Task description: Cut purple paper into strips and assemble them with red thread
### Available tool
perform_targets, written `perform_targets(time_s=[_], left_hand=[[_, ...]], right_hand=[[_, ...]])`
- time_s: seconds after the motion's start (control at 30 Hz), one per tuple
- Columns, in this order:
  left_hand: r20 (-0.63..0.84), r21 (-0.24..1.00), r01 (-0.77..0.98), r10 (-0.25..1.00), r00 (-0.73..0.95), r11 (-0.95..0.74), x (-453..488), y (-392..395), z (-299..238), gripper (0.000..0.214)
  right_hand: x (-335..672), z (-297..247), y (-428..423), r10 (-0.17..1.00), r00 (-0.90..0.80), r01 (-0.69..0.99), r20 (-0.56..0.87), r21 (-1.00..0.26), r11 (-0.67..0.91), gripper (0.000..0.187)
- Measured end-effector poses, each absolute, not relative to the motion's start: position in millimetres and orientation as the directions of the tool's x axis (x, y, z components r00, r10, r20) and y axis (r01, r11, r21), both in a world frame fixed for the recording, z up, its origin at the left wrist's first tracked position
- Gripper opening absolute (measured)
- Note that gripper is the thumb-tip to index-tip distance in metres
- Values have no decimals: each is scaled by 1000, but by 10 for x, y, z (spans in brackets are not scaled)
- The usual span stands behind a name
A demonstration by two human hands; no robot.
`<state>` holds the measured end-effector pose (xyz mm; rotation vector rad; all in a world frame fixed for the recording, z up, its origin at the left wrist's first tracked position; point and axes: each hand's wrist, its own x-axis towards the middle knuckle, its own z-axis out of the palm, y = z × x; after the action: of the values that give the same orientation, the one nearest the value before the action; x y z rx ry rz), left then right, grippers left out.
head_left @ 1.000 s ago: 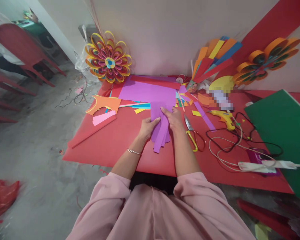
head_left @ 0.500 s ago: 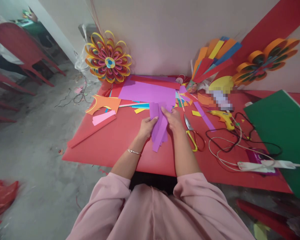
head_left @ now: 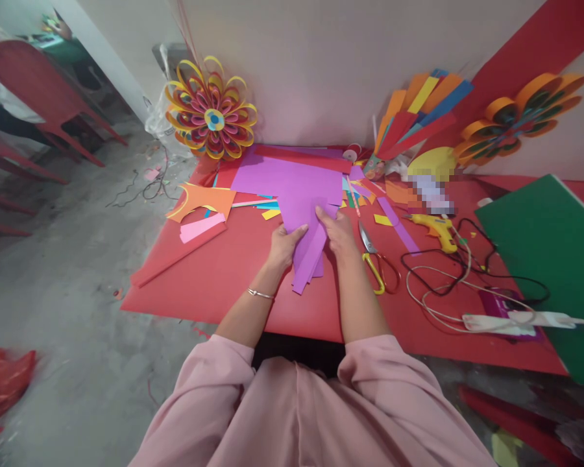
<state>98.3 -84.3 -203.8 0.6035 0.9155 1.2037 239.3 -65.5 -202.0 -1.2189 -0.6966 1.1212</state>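
Several purple paper strips [head_left: 307,259] are fanned out between my two hands, above the red-covered table [head_left: 199,272]. My left hand [head_left: 285,245] grips their left side, thumb on top. On the right side my right hand [head_left: 337,232] pinches them the same way; the fingers underneath are hidden. Behind the strips lies a large purple sheet [head_left: 272,178], and a red strip crosses its far edge. To the right of my right hand rest scissors [head_left: 374,259] with yellow handles.
A yellow glue gun [head_left: 435,230] lies among tangled cords and a white power strip [head_left: 520,321]. A green board [head_left: 549,253] covers the right end. Paper flowers [head_left: 214,120] lean at the wall. Orange [head_left: 209,198] and pink [head_left: 202,228] paper pieces sit at left.
The purple strips have shifted in my hands: their upper ends spread wider to the left, and the lower ends have changed slightly. Both hands keep nearly the same place.
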Motion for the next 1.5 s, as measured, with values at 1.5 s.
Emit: perform_targets(time_s=[1.5], left_hand=[[-265, 840, -479, 963, 50, 256, 986, -825, -2009, 47]], right_hand=[[2310, -2011, -658, 948, 294, -303, -118, -953, -25, 60]])
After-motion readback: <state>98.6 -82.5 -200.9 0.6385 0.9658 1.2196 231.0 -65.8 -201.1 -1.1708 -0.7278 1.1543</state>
